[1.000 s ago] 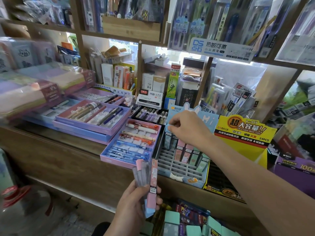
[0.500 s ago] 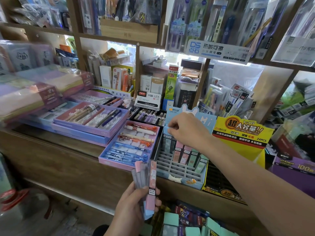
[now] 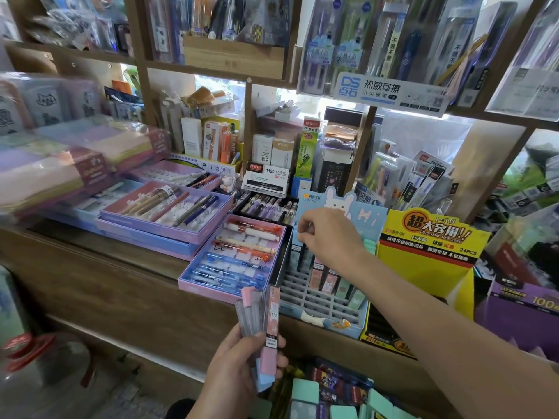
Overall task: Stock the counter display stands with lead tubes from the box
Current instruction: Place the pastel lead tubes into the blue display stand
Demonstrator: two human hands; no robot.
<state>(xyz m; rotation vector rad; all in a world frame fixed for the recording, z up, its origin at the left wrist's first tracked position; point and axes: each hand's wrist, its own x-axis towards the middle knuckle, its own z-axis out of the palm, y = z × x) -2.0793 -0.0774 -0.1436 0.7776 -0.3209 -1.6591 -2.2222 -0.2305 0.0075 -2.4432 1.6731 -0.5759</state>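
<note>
Nearest the camera, a box (image 3: 320, 400) of mint-capped lead tubes below the counter edge. Just above, left hand (image 3: 239, 370) wrapped around a small bundle of lead tubes (image 3: 262, 319), fingers pressed together on pink and clear cases held upright. Farther in, right hand (image 3: 328, 237) over the blue slotted display stand (image 3: 320, 300), thumb and forefinger pinched on one tube at a back-row slot. Front slots bare, pink and green tubes standing mid-rack. Beyond, yellow carton (image 3: 429, 255), pen trays (image 3: 233, 258), packed shelves (image 3: 230, 74).
</note>
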